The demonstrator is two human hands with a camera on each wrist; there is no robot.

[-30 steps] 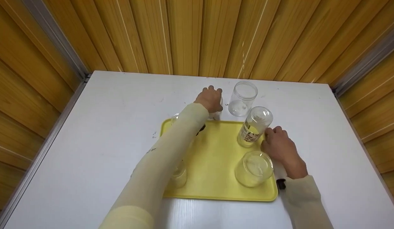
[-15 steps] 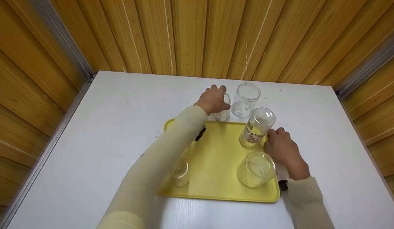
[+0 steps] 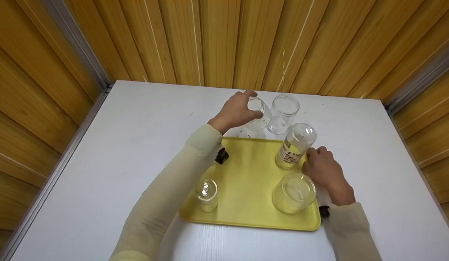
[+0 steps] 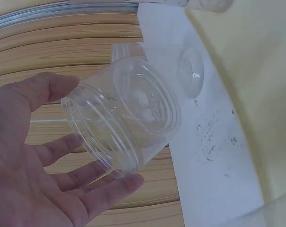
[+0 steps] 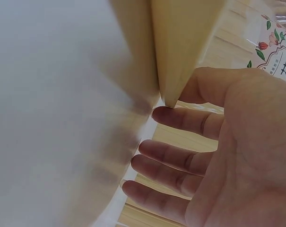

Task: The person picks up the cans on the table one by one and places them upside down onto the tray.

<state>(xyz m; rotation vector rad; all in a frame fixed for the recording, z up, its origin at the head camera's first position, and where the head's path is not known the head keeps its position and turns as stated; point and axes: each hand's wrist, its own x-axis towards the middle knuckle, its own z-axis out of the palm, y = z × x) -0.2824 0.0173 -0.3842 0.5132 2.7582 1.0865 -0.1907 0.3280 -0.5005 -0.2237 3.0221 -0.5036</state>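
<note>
My left hand (image 3: 236,112) grips a clear plastic jar (image 4: 119,113) beyond the tray's far edge, thumb on one side of the rim and fingers on the other. This jar (image 3: 261,121) leans with its rim toward my palm. Close to its right stands another clear jar (image 3: 284,112) on the table. My right hand (image 3: 324,174) pinches the right edge of the yellow tray (image 3: 246,181) between thumb and index finger; its other fingers (image 5: 166,172) lie below the edge. Near that hand, on the tray, stand a clear bottle with a floral label (image 3: 292,150) and a wide clear jar (image 3: 295,194).
A small clear jar (image 3: 207,197) stands at the tray's near left, beside my left sleeve (image 3: 170,188). That arm hides part of the tray's left side. The white table (image 3: 119,145) ends at a wood-slat wall (image 3: 224,43) behind.
The jar in my left hand has moved right toward the jar beside it and now leans. My left forearm has shifted, baring more of the small jar. My right hand keeps its hold on the tray.
</note>
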